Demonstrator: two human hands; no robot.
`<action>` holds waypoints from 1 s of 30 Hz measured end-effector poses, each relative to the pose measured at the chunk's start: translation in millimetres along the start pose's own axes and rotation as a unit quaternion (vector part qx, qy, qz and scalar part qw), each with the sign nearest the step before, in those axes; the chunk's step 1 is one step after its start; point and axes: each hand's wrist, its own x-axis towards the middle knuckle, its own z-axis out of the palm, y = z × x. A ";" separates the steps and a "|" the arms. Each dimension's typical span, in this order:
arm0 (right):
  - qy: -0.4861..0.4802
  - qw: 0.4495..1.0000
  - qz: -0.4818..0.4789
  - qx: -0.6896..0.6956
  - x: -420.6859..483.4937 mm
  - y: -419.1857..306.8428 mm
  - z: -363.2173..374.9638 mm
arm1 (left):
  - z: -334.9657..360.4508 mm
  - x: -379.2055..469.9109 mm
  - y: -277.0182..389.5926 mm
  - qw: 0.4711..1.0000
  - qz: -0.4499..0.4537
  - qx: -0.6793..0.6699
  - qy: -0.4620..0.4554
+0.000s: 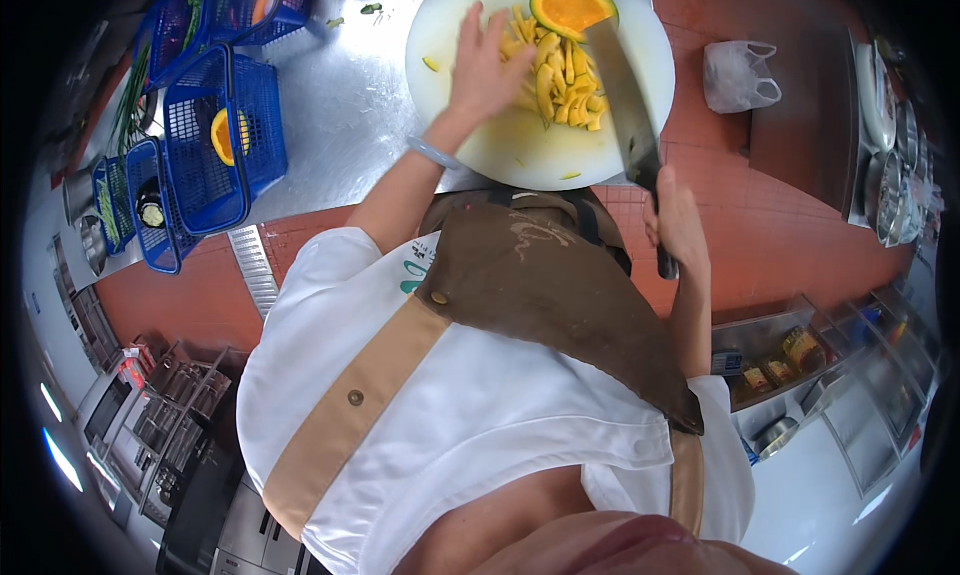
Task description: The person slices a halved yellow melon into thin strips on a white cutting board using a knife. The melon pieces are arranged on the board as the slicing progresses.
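Note:
On a round white cutting board (pixel 510 158), yellow-orange pumpkin strips with green rind (pixel 570 87) lie in a pile. My left hand (pixel 487 64), fingers spread and slightly blurred, is at the pile's left side; whether it touches the strips is hard to tell. The handle of a broad cleaver (pixel 626 109) is in my right hand (pixel 675 218). Its blade slants up over the board, right of the strips, with its far end by a cut pumpkin piece (pixel 574 8) that shows orange flesh. A small rind scrap (pixel 430 64) lies near the board's left edge.
Blue plastic baskets (pixel 262 124) stand on the steel table (pixel 337 124) at left; one holds a cut pumpkin piece (pixel 229 136). Small green scraps (pixel 370 9) lie on the table. A white plastic bag (pixel 739 76) and metal bowls (pixel 885 192) are at right.

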 end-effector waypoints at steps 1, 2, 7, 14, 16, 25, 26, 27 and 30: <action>-0.032 0.998 -0.054 -0.030 0.9 3.7 -2.2 | -2.4 22.2 -2.1 0.999 0.000 -0.019 0.041; -0.056 0.993 -0.071 -0.070 2.0 6.8 -0.1 | -0.7 51.3 -4.3 1.000 0.003 0.029 -0.004; -0.194 0.946 -0.211 -0.150 44.5 0.0 58.5 | 29.9 144.0 -1.9 0.961 -0.032 0.128 -0.242; -0.256 0.952 -0.126 -0.110 114.1 -52.3 118.4 | -18.8 155.5 -6.4 0.981 0.074 0.138 -0.117; -0.212 0.971 -0.095 -0.054 122.0 -56.9 111.1 | -59.2 151.1 -12.2 0.989 -0.079 0.020 -0.124; -0.091 0.993 -0.050 0.061 142.7 -36.7 69.3 | -110.7 7.2 -73.6 0.964 -0.255 0.054 0.042; -0.104 0.991 -0.045 0.066 142.1 -37.1 68.3 | -99.8 -8.4 -77.2 0.969 -0.223 0.083 0.066; -0.111 0.991 -0.049 0.063 141.2 -38.1 69.2 | -88.1 -20.6 -79.1 0.959 -0.259 0.085 0.072; -0.122 0.987 -0.058 0.085 136.9 -42.5 71.0 | -58.5 -36.2 -76.5 0.950 -0.295 0.006 0.106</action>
